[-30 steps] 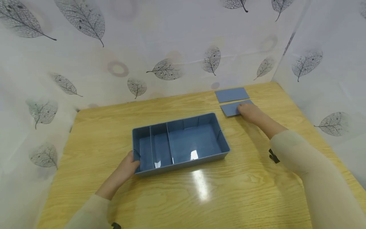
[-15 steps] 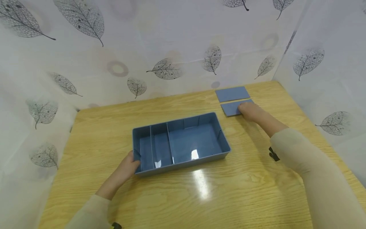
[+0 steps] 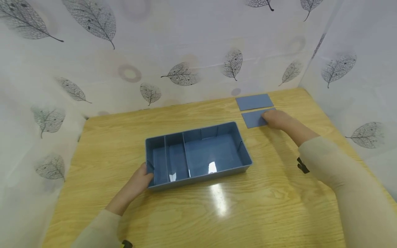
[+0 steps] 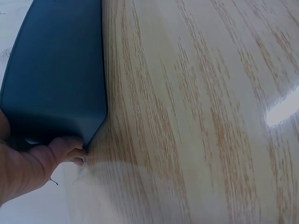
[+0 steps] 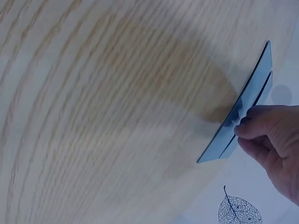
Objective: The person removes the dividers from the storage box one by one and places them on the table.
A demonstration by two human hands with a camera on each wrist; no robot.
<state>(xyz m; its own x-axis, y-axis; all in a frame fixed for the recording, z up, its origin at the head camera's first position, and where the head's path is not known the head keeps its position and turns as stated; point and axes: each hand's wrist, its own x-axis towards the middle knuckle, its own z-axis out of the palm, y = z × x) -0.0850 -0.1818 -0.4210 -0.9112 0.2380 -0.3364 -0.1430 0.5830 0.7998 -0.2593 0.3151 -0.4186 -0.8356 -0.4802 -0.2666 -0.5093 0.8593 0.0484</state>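
A blue-grey plastic storage box (image 3: 214,148) with two dividers set across its left part sits on the table. At its left end my left hand (image 3: 140,178) grips the end wall, thumb at the rim. The left wrist view shows the fingers (image 4: 65,147) curled at the corner of the box. Behind and to the right lie two flat rectangular blue-grey divider panels, one behind the other. With bent fingers, my right hand (image 3: 276,120) pinches the right edge of the nearer panel (image 3: 252,119). The farther panel (image 3: 255,102) lies just beyond, a narrow gap between them.
The wood-grain table (image 3: 198,213) meets a leaf-printed white curtain (image 3: 192,44) at its back and sides. Thin slots run down the inner walls of the box. A bright light reflection falls on the tabletop in front of it.
The whole head view has shifted slightly. The nearer panel has moved a little toward the front against the farther one, with my right hand at its edge. My left hand keeps its hold.
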